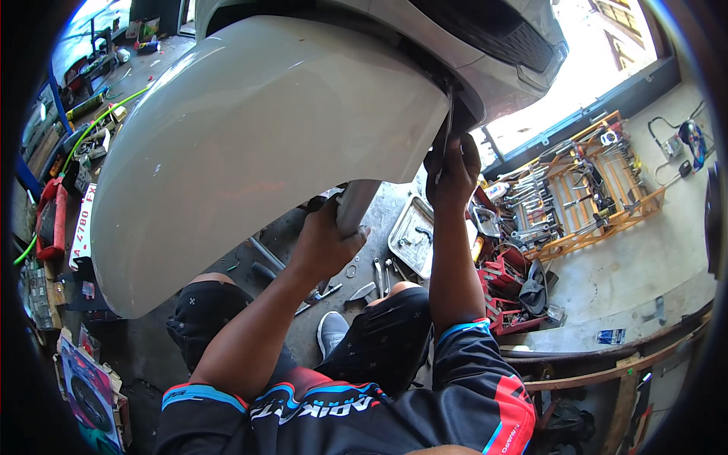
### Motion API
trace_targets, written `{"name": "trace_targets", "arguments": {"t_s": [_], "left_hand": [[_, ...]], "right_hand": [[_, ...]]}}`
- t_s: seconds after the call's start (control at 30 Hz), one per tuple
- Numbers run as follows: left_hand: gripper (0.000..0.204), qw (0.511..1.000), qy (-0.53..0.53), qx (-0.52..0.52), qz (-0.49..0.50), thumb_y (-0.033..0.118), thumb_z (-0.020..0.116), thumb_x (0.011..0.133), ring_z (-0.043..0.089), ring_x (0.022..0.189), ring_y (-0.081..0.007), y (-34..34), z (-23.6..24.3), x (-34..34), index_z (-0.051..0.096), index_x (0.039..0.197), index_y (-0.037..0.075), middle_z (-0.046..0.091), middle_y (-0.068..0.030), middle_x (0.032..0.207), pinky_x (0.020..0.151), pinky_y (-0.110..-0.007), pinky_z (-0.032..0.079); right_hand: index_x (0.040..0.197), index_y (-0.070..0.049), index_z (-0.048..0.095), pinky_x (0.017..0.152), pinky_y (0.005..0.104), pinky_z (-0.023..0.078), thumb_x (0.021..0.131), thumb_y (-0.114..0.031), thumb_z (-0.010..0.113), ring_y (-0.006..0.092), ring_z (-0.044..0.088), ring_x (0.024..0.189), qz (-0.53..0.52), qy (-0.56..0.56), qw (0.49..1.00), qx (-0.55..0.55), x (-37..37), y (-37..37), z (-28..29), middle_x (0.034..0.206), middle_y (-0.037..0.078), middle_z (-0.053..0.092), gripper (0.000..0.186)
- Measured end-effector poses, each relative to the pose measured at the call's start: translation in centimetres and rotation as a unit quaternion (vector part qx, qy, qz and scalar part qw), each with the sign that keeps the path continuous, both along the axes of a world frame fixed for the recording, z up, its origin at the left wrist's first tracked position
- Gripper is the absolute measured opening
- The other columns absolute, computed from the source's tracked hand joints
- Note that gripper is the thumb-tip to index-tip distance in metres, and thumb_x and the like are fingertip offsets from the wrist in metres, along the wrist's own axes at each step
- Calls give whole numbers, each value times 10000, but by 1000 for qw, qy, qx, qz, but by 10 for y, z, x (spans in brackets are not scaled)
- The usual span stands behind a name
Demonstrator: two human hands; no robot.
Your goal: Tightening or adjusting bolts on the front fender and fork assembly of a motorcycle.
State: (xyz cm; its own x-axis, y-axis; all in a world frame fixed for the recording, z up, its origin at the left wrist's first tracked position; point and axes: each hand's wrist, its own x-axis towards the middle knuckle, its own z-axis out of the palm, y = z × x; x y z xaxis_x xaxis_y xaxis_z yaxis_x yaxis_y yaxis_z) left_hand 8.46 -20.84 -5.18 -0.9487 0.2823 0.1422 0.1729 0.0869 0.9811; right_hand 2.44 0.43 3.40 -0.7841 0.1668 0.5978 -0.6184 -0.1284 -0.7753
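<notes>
A large pale grey curved body panel [258,136] hangs at the back of a light-coloured car [516,38]. My left hand [334,243] is closed around a grey rounded, tube-like part [358,203] below the panel's cut-out edge. My right hand [455,171] is raised by the panel's right end, gripping a thin, long metal piece [449,121] that runs up toward the dark gap under the car's body. The far ends of both held parts are partly hidden.
A metal tray [406,227] with small parts lies below my hands, near loose tools. A wooden rack of wrenches [576,189] and red toolboxes [504,288] stand at the right. A red container [51,220], a green hose [102,117] and clutter line the left.
</notes>
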Motion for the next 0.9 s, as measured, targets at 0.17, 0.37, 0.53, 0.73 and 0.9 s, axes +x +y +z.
{"name": "trace_targets", "arguments": {"t_s": [0.17, 0.37, 0.53, 0.73, 0.9], "left_hand": [[586, 1000, 0, 1, 1, 251, 757, 749, 673, 861, -350, -2, 0, -1, 518, 1154, -98, 655, -263, 951, 785, -416, 513], [552, 1000, -5, -5, 3, 212, 752, 750, 677, 834, -341, 0, 1, -1, 527, 1139, -107, 655, -263, 936, 766, -402, 520], [513, 1000, 9, 12, 15, 198, 753, 755, 678, 811, -327, 3, 2, 0, 533, 1111, -99, 654, -252, 905, 761, -406, 521], [455, 999, 26, 33, 20, 166, 747, 766, 678, 805, -319, 0, -2, 1, 539, 1083, -85, 655, -227, 880, 748, -389, 523], [460, 999, 27, 38, 10, 161, 745, 768, 673, 814, -298, 4, 2, -1, 540, 1102, -78, 655, -216, 889, 753, -376, 520]], "right_hand": [[986, -29, 568, 429, 205, 329, 970, -176, 590, 58, 463, 491, -16, -37, 998, -40, 3, -20, 6, 667, 3, 528, 149], [1021, -58, 557, 412, 199, 289, 1001, -237, 539, 37, 377, 483, -34, -97, 994, -34, 20, -29, 17, 638, -32, 441, 181], [905, -101, 514, 401, 202, 272, 1017, -303, 498, 37, 346, 470, -42, -155, 986, -36, 31, -35, 18, 618, -39, 412, 232], [921, -123, 506, 396, 195, 289, 1035, -299, 442, 42, 344, 458, -58, -202, 975, -73, 65, -89, 28, 626, -35, 418, 219], [928, -129, 487, 403, 182, 299, 1035, -258, 446, 33, 343, 481, -97, -218, 969, -58, 78, -109, 38, 662, -32, 421, 173]]}}
